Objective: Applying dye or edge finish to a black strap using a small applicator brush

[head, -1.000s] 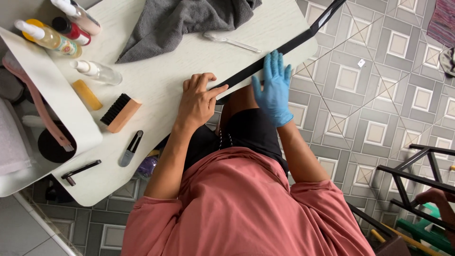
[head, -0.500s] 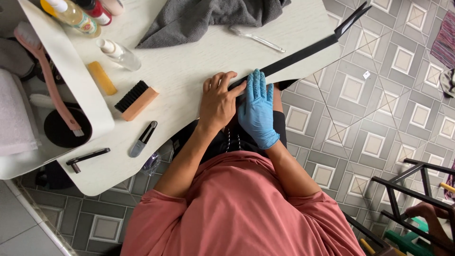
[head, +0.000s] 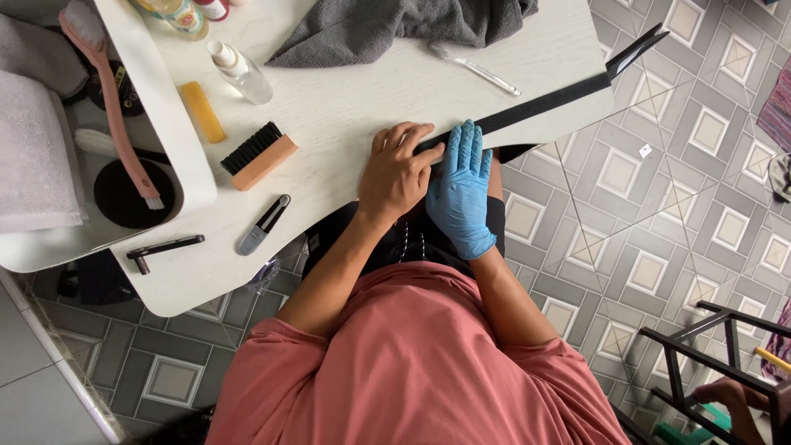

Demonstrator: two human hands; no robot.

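Observation:
A long black strap (head: pixel 544 103) lies along the near edge of the white table (head: pixel 346 107), its far end sticking out past the table's corner. My bare left hand (head: pixel 400 169) rests on the table with its fingertips on the strap's near end. My right hand (head: pixel 460 185), in a blue glove, lies right beside it, fingers together, covering the strap at the table edge. The two hands touch each other. The strap's near end is hidden under them.
On the table lie a grey cloth (head: pixel 395 25), a clear thin tool (head: pixel 478 70), a small clear bottle (head: pixel 239 72), a yellow block (head: pixel 203 111), a black-bristled wooden brush (head: pixel 259 155), a small dark tool (head: pixel 264 224) and a black tool (head: pixel 165 247). A white tray (head: pixel 177 124) holds a pink brush (head: pixel 111 107).
My gloved right hand has slid along the strap toward my left hand and now lies flat beside it. The left hand has stayed on the strap's near end.

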